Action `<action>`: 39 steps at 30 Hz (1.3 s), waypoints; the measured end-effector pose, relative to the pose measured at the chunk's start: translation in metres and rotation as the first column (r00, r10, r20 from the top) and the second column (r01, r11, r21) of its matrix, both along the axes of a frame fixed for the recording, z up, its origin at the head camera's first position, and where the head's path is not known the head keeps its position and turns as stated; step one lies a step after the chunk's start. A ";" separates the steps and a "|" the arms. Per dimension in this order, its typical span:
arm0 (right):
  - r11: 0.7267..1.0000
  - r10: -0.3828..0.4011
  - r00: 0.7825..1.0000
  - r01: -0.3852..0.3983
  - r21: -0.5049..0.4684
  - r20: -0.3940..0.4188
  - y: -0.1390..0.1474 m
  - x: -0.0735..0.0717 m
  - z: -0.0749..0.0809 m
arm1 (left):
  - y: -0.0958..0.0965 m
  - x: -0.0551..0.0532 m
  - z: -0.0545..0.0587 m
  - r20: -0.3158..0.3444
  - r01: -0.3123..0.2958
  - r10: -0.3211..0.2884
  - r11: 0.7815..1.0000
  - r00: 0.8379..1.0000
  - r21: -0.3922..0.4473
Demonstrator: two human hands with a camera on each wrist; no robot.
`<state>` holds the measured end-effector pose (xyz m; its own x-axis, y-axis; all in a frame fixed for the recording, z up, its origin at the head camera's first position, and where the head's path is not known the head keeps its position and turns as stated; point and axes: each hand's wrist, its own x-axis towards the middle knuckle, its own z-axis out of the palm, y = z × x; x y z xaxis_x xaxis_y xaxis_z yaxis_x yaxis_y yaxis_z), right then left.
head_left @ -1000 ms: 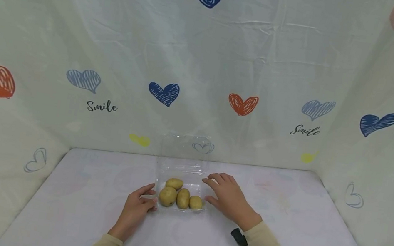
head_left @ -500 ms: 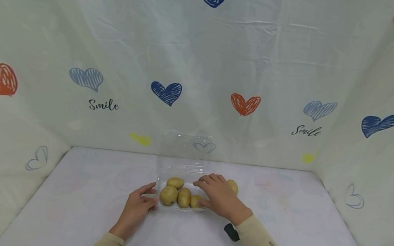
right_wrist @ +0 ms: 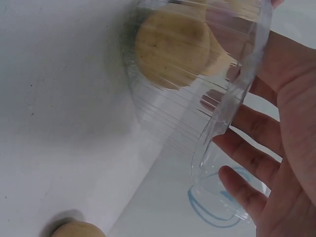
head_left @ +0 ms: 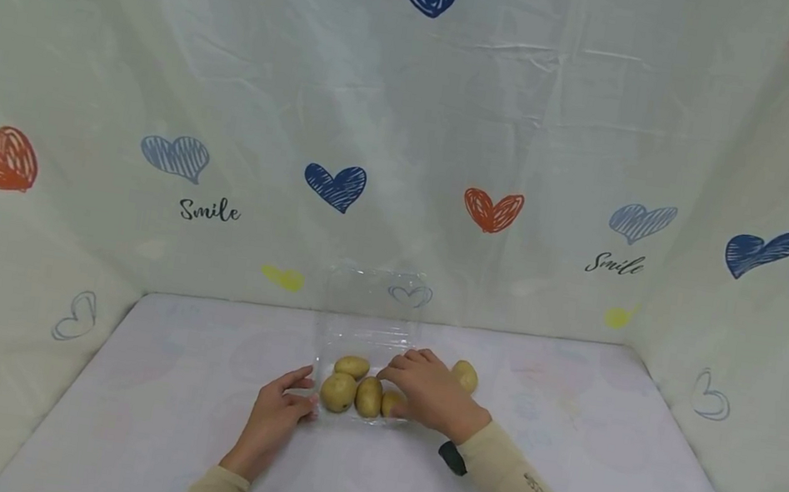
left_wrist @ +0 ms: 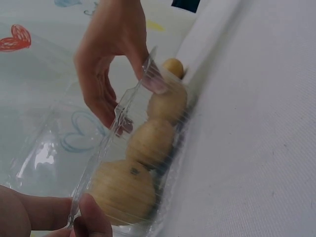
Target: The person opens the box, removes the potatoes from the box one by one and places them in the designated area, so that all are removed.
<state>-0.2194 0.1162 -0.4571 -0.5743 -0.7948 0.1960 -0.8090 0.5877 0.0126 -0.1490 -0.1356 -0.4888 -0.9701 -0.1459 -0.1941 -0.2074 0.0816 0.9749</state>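
Observation:
A clear plastic clamshell container (head_left: pixel 368 352) lies on the table with its lid raised at the back. Several potatoes, among them a large one (head_left: pixel 338 393) at the left and an oblong one (head_left: pixel 369 397), sit inside. My left hand (head_left: pixel 273 418) pinches the container's left rim between thumb and fingers, as the left wrist view shows. My right hand (head_left: pixel 430 391) reaches over the right rim. Its thumb lies at the rightmost potato (right_wrist: pixel 170 49), and its fingers are loosely bent over the inside, apart from the thumb. The hand partly hides that potato.
Another potato (head_left: pixel 465 375) lies on the table to the right of the container, behind my right hand. The white-covered table (head_left: pixel 560 471) meets a hanging sheet (head_left: pixel 569 136) printed with hearts at its back and sides.
My right hand has moved left, from beside the container's right side to over its interior. The loose potato behind it has come into sight. My left hand stays at the left rim.

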 end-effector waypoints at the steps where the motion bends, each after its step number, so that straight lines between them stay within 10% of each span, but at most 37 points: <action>1: 1.000 0.001 1.000 0.000 0.009 -0.007 -0.001 0.000 0.000 | 0.000 0.000 0.000 -0.001 -0.001 0.001 1.000 1.000 -0.001; 39: 0.982 -0.147 0.988 0.152 0.109 -0.052 -0.016 0.000 -0.003 | 0.001 0.000 -0.002 -0.005 -0.003 0.003 1.000 1.000 0.008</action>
<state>-0.2192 0.0998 -0.4596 -0.6813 -0.7188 0.1380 -0.7093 0.6950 0.1181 -0.1488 -0.1348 -0.4906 -0.9706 -0.1475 -0.1901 -0.2024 0.0730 0.9766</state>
